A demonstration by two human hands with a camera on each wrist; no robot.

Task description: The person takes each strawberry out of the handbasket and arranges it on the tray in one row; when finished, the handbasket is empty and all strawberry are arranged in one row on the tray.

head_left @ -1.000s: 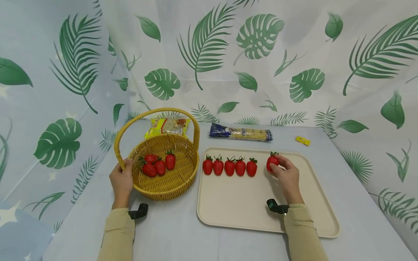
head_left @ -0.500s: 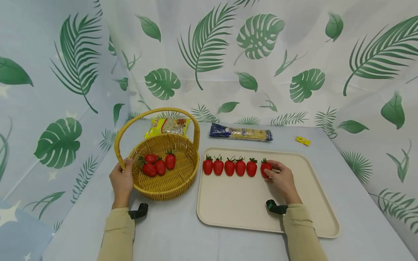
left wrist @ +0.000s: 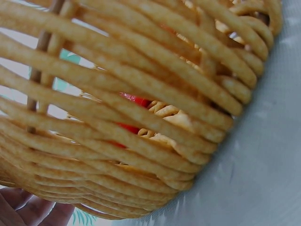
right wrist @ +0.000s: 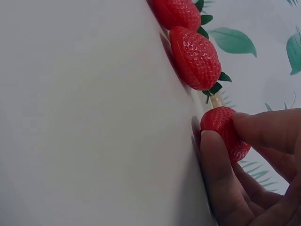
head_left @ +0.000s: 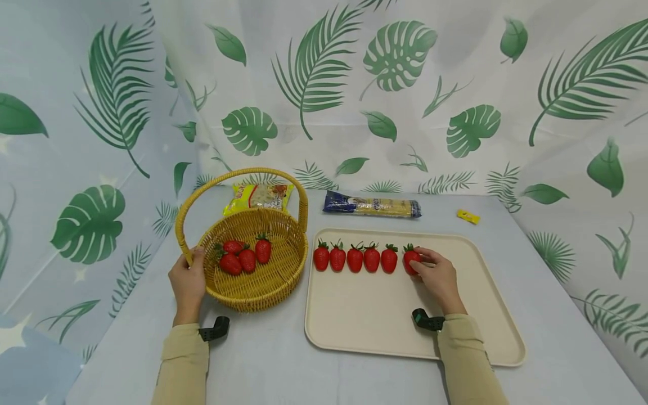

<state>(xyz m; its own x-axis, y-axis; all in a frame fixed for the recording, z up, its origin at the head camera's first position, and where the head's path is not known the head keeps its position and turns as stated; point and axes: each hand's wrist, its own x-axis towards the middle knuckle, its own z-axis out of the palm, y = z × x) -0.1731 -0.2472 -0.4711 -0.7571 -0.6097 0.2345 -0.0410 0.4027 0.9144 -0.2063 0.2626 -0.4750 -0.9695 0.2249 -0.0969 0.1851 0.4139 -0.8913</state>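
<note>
My right hand (head_left: 438, 279) pinches a red strawberry (head_left: 411, 261) between thumb and fingers at the right end of a row on the beige tray (head_left: 364, 326). In the right wrist view, thumb and forefinger press on the held strawberry (right wrist: 225, 129), low against the tray. A neighbouring strawberry (head_left: 388, 260) is the closest of several lined up to its left, leaves pointing away from me. My left hand (head_left: 188, 281) grips the left rim of the yellow wicker basket (head_left: 253, 304), by the foot of its handle. Several strawberries (head_left: 247, 260) lie inside the basket.
Behind the basket lies a yellow snack bag (head_left: 258, 198). A blue and yellow long packet (head_left: 372, 205) rests beyond the tray, with a small yellow wrapped sweet (head_left: 468, 216) to its right. A leaf-print cloth (head_left: 344, 84) hangs at the back and left.
My right hand has moved left with its strawberry and brought it down beside the row, where it has stayed for the last half second. The left hand keeps its hold on the basket.
</note>
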